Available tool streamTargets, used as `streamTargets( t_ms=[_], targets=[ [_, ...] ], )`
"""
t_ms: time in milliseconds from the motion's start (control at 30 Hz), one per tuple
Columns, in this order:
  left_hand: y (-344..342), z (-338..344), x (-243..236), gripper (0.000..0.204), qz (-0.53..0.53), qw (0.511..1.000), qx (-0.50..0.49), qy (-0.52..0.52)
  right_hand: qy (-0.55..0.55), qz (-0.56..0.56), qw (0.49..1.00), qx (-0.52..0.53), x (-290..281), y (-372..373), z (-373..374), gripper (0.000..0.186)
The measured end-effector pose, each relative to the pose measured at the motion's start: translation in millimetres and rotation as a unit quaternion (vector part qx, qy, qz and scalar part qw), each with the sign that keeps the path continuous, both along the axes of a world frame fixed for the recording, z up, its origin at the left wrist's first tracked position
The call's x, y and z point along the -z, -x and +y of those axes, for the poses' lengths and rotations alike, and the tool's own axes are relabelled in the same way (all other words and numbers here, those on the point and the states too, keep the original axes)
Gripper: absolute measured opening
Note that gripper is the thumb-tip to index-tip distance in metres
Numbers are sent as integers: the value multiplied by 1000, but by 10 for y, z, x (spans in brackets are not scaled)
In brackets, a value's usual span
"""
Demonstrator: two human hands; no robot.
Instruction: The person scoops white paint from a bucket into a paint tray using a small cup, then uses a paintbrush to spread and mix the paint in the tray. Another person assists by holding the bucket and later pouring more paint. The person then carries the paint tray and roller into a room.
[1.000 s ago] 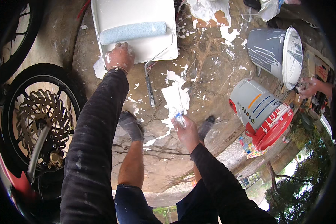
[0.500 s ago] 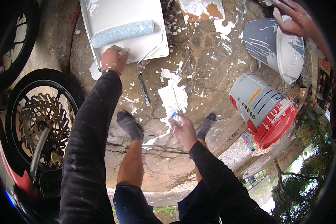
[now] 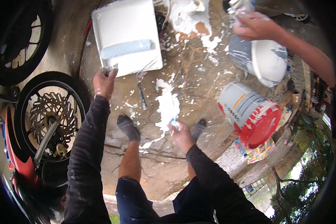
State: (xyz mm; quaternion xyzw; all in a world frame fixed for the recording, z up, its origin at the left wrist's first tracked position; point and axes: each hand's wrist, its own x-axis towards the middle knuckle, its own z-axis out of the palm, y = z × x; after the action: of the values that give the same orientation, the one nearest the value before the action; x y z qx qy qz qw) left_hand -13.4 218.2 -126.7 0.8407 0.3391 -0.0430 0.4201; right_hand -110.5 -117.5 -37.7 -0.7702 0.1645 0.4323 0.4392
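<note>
My right hand is closed around the blue-and-white handle of a scraper. Its paint-covered blade blends into the white paint spill on the floor, so I cannot tell whether they touch. My left hand is pinched closed beside the near left corner of a white paint tray. Something small and greyish shows at its fingertips, too unclear to name. A pale blue paint roller lies across the tray, its dark handle hanging over the near edge toward the spill.
Another person's hand grips a white-smeared thing above a tilted grey bucket. A grey paint bucket with a red lid is at right. Motorbike wheels flank my left arm. My feet straddle the spill; splatters dot the cracked floor.
My left hand has drawn off the tray edge, slightly left and nearer. The other person's hand has moved left over the grey bucket. The whole view has shifted a little.
</note>
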Motion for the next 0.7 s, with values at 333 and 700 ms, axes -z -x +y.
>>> streamTargets(
  t_ms=[333, 700],
  targets=[
    [-109, -218, -706, 27, -54, 994, -50, 76, 22, -83, 996, -32, -899, -91, -34, 29],
    [157, -224, -1406, 30, -93, 986, -100, 98, 34, -81, 996, -27, -1324, 160, -423, 26]
  ],
)
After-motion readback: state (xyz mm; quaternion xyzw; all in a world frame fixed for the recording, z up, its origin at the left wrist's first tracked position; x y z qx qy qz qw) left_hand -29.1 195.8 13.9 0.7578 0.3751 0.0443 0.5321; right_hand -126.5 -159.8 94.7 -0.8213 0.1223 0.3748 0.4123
